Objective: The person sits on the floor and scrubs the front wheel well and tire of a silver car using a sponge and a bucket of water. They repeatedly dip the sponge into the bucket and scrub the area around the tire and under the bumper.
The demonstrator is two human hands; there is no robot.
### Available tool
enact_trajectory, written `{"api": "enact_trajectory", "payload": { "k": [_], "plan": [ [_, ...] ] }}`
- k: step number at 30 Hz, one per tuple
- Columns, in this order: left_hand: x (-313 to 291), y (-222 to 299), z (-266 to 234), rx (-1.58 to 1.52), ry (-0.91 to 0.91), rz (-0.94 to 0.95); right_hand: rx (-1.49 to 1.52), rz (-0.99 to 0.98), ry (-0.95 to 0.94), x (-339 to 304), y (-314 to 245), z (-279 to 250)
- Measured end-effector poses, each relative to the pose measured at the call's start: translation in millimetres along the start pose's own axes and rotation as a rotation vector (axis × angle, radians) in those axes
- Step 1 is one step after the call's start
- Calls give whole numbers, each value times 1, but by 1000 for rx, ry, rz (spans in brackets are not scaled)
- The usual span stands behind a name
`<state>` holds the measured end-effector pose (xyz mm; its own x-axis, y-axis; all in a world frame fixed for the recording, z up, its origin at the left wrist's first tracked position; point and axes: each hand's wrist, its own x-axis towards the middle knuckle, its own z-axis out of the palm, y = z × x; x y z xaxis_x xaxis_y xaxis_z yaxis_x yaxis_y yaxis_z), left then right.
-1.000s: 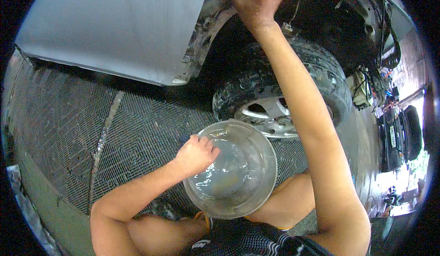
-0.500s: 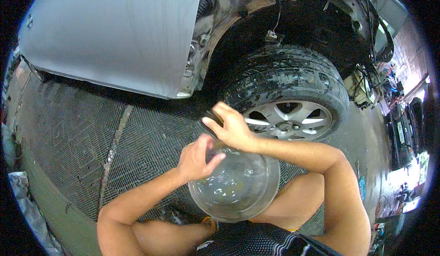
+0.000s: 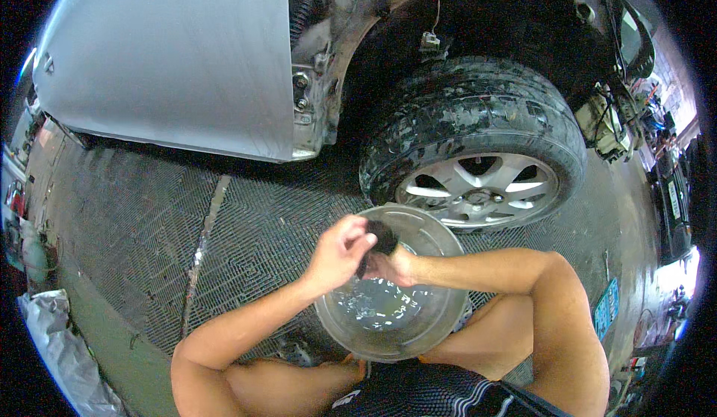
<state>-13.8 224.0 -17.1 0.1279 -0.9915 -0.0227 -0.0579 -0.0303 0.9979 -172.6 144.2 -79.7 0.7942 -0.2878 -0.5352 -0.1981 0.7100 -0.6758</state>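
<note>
A clear round basin (image 3: 441, 309) holding water rests between my knees. Over its far side, both of my hands have hold of a black, soft-looking pad (image 3: 383, 235); its exact kind cannot be made out. My left hand (image 3: 342, 254) grips the pad's left side, thumb and fingers closed on it. From the right, my right hand (image 3: 396, 268) reaches in under the pad against its lower part, and its fingers are partly hidden behind pad and left hand. Light glints on the rippled water just below.
A car's grey door panel (image 3: 172, 66) stands ahead on the left. Beside it, an exposed wheel arch surrounds a dirty tyre (image 3: 470, 111) with a silver wheel rim (image 3: 478, 189), close beyond the basin. Ridged dark matting (image 3: 254, 230) covers the floor. Crumpled grey sheeting (image 3: 67, 342) lies far left.
Both hands have drawn together and moved down over the basin with the pad, which was in the right hand above the basin's far rim. The view has shifted slightly.
</note>
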Motion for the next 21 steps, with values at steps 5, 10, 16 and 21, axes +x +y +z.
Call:
{"api": "enact_trajectory", "payload": {
  "k": [5,10,16,21],
  "plan": [
    [-9,36,7,903,152,350,-154,62,-192,22,-4,-20],
    [-6,65,3,693,35,183,-1399,-251,-273,77,5,-85],
    [5,64,32,585,10,7,-2155,-4,-341,93,36,-87],
    [59,123,14,302,384,14,-2237,57,-574,64,-4,-31]
  ]
}}
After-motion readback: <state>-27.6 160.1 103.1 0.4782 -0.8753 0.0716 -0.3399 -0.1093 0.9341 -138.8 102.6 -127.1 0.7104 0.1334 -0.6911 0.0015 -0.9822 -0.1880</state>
